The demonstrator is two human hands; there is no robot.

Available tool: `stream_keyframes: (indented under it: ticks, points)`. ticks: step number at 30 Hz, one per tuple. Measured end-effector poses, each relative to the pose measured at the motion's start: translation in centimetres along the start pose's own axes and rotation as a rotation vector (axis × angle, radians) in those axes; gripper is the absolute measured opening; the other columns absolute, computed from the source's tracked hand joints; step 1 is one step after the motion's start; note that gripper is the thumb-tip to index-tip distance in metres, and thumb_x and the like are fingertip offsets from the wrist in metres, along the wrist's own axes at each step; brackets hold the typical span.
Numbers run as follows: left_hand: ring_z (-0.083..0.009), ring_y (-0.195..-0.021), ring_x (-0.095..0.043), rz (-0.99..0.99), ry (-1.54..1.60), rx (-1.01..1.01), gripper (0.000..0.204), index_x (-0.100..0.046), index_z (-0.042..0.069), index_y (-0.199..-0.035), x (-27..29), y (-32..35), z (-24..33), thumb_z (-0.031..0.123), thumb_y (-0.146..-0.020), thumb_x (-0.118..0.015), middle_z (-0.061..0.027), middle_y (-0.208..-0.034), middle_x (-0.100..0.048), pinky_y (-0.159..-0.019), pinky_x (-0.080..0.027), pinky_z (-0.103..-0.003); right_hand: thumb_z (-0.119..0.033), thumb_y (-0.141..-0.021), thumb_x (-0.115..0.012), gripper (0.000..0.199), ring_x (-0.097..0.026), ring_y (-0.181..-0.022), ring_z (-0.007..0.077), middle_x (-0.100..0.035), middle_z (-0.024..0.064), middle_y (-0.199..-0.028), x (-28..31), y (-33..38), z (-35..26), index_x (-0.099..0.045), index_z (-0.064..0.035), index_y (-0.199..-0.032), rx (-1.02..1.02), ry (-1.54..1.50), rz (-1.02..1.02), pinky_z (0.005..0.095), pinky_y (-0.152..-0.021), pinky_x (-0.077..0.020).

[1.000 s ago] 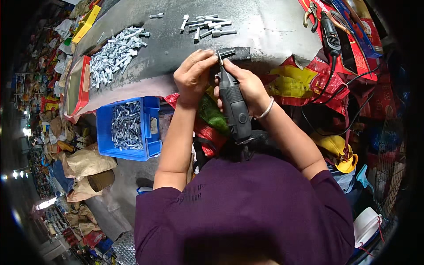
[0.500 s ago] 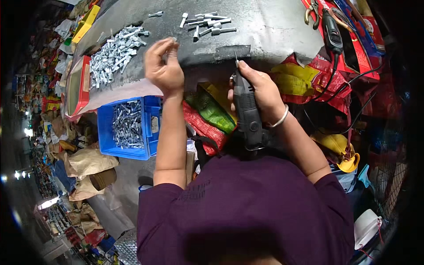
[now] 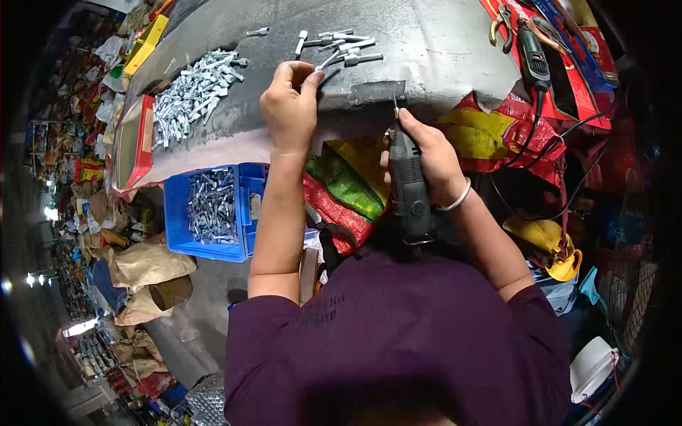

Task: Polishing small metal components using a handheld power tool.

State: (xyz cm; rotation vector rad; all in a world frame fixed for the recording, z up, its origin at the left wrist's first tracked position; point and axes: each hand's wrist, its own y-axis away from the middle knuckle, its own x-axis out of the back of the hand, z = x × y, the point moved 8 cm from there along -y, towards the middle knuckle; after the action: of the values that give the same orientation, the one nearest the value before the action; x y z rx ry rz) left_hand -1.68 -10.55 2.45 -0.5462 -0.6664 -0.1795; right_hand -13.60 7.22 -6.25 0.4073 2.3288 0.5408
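Note:
My left hand [image 3: 290, 106] is at the near edge of the worktable, thumb and fingertips pinched on one end of a small silvery bolt-like metal piece [image 3: 329, 59]. This piece overlaps a loose group of similar metal pieces [image 3: 364, 58] just beyond the hand. My right hand [image 3: 435, 160] is wrapped around a black rotary tool [image 3: 408, 174], held upright in front of my chest. Its thin bit [image 3: 395, 99] points away from me, beside a dark patch on the table edge. The bit is apart from the metal pieces.
A big heap of metal pieces [image 3: 199, 92] lies at the table's left, next to a red-edged tray [image 3: 145, 135]. Below stands a blue bin [image 3: 206, 250] of more pieces. Pliers [image 3: 503, 28] and a second corded rotary tool [image 3: 533, 57] lie at the right.
My left hand has moved right and come to the loose group, where it now pinches a metal piece. My right hand with the rotary tool has shifted slightly right.

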Motion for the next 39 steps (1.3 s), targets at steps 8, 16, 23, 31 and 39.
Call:
stream_keyframes:
  ticks: [8,16,23,31,39]
  points:
    - [-0.0205,-0.087,-0.070,0.012,0.548,-0.313,0.021,-0.077,0.004,-0.095,-1.8,4.4,1.2,-0.009,-0.079,-0.073,-0.0088,-0.098,-0.075,-0.078,-0.056,-0.029,-0.047,-0.104,-0.054,0.047,-0.061,-0.046,0.0208,-0.067,0.0121,-0.066,-1.3,-0.4,-0.5,-0.061,-0.0015,-0.091,0.044,0.032,-0.009,0.0302,-0.042,-0.0473]
    - [-0.0180,-0.093,-0.069,0.006,0.450,-0.486,0.026,-0.076,0.001,-0.098,-1.9,5.1,1.6,-0.014,-0.079,-0.069,-0.0109,-0.106,-0.074,-0.081,-0.056,-0.027,-0.047,-0.103,-0.054,0.047,-0.061,-0.047,0.0209,-0.067,0.0118,-0.066,-3.1,-2.1,0.1,-0.061,-0.0023,-0.091,-0.007,-0.045,-0.071,0.0312,-0.042,-0.0473]
    - [-0.0215,-0.098,-0.069,0.012,0.453,-0.475,0.022,-0.077,0.004,-0.096,-1.9,5.2,1.9,-0.009,-0.079,-0.070,-0.0082,-0.105,-0.075,-0.088,-0.055,-0.031,-0.047,-0.103,-0.055,0.047,-0.061,-0.046,0.0207,-0.067,0.0116,-0.066,-3.0,-2.7,0.4,-0.062,-0.0024,-0.091,0.001,-0.021,-0.050,0.0320,-0.041,-0.0474]
    - [-0.0222,-0.089,-0.066,0.075,0.353,-0.463,0.012,-0.076,0.005,-0.093,-1.7,5.1,2.1,-0.001,-0.085,-0.069,-0.0066,-0.100,-0.074,-0.084,-0.053,-0.033,-0.048,-0.104,-0.053,0.047,-0.061,-0.047,0.0204,-0.067,0.0108,-0.067,-1.1,-1.0,-0.8,-0.063,-0.0037,-0.092,0.022,0.027,0.007,0.0309,-0.044,-0.0484]
    - [-0.0222,-0.071,-0.056,0.122,0.154,-0.306,0.011,-0.072,0.004,-0.086,-1.3,3.8,3.1,0.014,-0.090,-0.071,-0.0078,-0.084,-0.066,-0.069,-0.049,-0.035,-0.044,-0.104,-0.055,0.043,-0.060,-0.046,0.0187,-0.067,0.0110,-0.066,-1.9,-1.0,-0.8,-0.063,-0.0033,-0.091,0.136,0.103,-0.029,0.0287,-0.043,-0.0475]
